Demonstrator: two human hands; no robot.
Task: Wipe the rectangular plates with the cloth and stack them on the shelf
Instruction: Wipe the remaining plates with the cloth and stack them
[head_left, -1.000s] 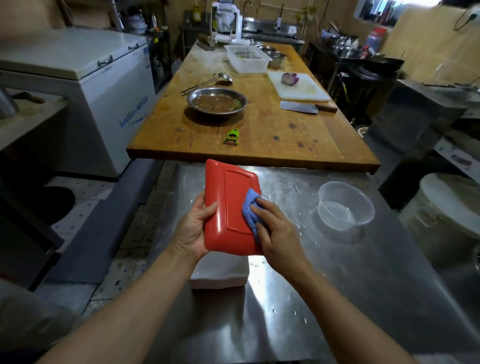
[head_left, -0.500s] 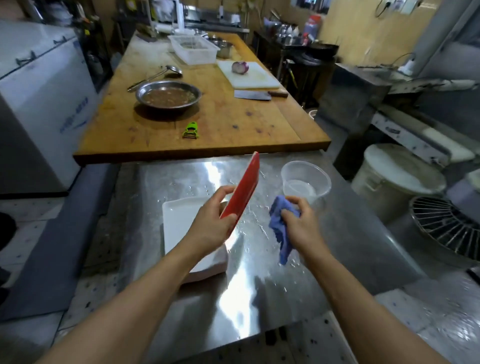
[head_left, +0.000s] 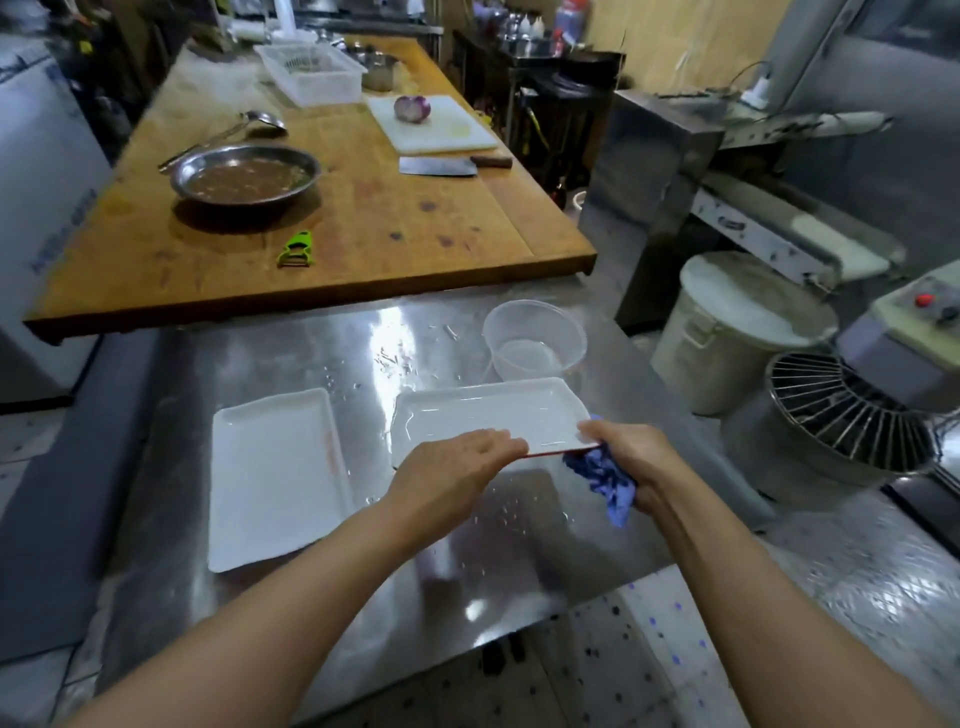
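We held one rectangular plate (head_left: 488, 413) level above the steel table (head_left: 291, 364), white face up, with a thin red edge showing along its near rim. Our left hand (head_left: 457, 467) lay over the near rim at about seven o'clock of the plate, fingers stretched fairly flat across it; whether the thumb curled underneath we could not tell. Our right hand (head_left: 631, 457) pinched the plate's near right corner, at about five o'clock, and the crumpled blue cloth (head_left: 605, 480) was bunched in the same hand, hanging below the rim.

A second plate (head_left: 272, 478) lay flat on the table at nine o'clock of the held one, apart from it, also white face up. A clear plastic tub (head_left: 535, 340) with a little water stood just beyond the held plate at one o'clock. Droplets dotted the steel around both plates.

We judged the step in hand to be the wiping of this plate, now on its white face, which looked wet and glossy. The next move would call for the left hand to steady the plate alone while the right drew the cloth across the face. No shelf showed in the view, so stacking looked some way off, with the second plate yet to be handled.
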